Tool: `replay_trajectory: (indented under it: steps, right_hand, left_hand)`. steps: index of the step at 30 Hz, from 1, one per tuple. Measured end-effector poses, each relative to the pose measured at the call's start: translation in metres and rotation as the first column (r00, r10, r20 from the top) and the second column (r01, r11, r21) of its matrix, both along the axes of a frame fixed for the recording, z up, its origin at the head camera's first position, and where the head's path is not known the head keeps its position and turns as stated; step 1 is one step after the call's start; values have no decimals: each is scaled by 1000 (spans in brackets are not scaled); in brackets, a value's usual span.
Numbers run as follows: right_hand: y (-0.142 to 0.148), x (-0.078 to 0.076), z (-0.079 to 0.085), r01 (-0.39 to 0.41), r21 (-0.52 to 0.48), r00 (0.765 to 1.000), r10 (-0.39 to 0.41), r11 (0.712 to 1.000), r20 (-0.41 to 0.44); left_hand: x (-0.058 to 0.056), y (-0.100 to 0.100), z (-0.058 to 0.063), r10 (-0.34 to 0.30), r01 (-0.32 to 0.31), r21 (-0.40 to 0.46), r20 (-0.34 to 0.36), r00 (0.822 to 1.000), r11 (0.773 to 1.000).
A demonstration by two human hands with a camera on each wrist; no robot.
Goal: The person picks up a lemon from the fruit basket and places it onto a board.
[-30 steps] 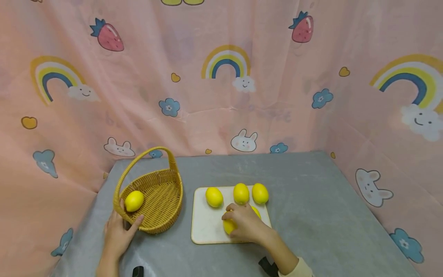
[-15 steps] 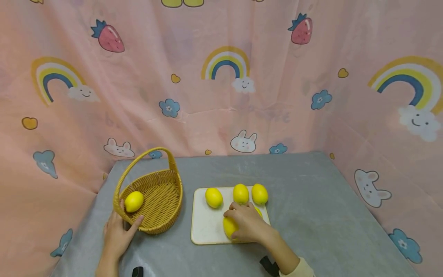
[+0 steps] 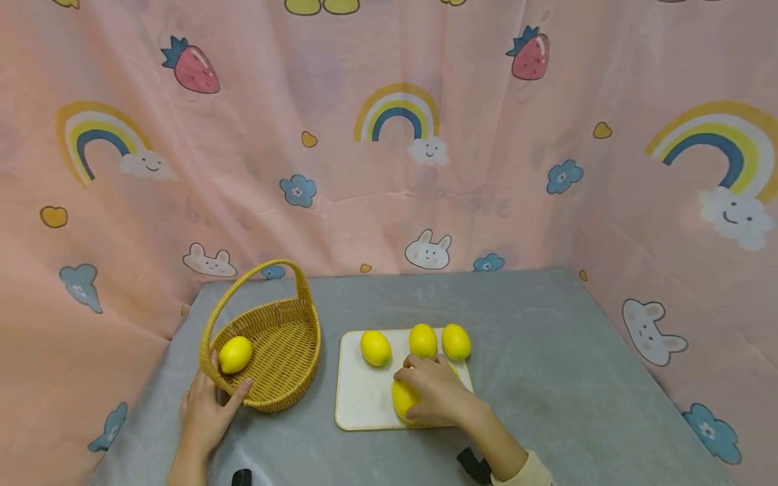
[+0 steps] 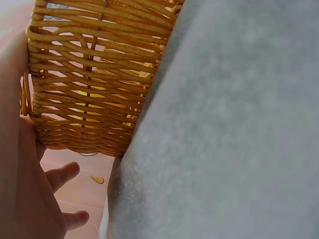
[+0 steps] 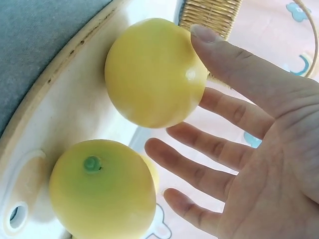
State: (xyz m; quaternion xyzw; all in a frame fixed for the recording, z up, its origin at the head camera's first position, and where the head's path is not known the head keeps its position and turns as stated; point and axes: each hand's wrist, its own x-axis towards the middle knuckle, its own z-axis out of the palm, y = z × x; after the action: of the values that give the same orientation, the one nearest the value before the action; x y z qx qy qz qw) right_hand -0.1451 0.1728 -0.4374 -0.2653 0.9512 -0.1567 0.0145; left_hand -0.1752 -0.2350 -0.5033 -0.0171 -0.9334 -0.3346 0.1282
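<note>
At the left, a yellow wicker basket point(image 3: 282, 351) with an arched handle stands on the table, one lemon point(image 3: 235, 354) inside it. My left hand point(image 3: 205, 412) holds the basket's near left side, thumb by the rim; two of its fingers stick out free in the left wrist view. My right hand point(image 3: 440, 391) grips a lemon point(image 5: 154, 74) over the white cutting board point(image 3: 362, 405), thumb on one side and fingers on the other. Another lemon point(image 5: 102, 191) lies beside it, mostly hidden by the hand in the head view. Along the board's far side sit three more lemons point(image 3: 423, 341).
The grey table point(image 3: 565, 378) extends right of the board and between it and the basket. A pink patterned curtain point(image 3: 340, 229) hangs behind and at the sides. Black objects point(image 3: 242, 477) show near each wrist at the bottom edge.
My right hand has shifted very slightly right, and the lemon in its grip shows a little more. The left hand and basket stay in place.
</note>
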Motion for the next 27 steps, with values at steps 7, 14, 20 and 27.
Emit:
replay_trajectory:
  steps: [7, 14, 20, 27]
  right_hand:
    - [-1, -2, 3, -3, 12, 1000, 3, 1000, 6]
    - [-3, -4, 3, -8, 11, 1000, 8, 1000, 10]
    - [-4, -5, 4, -12, 18, 1000, 12, 1000, 2]
    - [-14, -17, 17, -47, -14, 999, 47, 999, -25]
  left_hand:
    - [0, 0, 0, -1, 1, 0, 3, 1000, 1000]
    - [0, -1, -1, -8, 8, 6, -1, 1000, 1000]
    - [1, -1, 0, -7, 7, 11, 9, 1000, 1000]
    - [0, 0, 0, -9, 9, 10, -2, 1000, 1000]
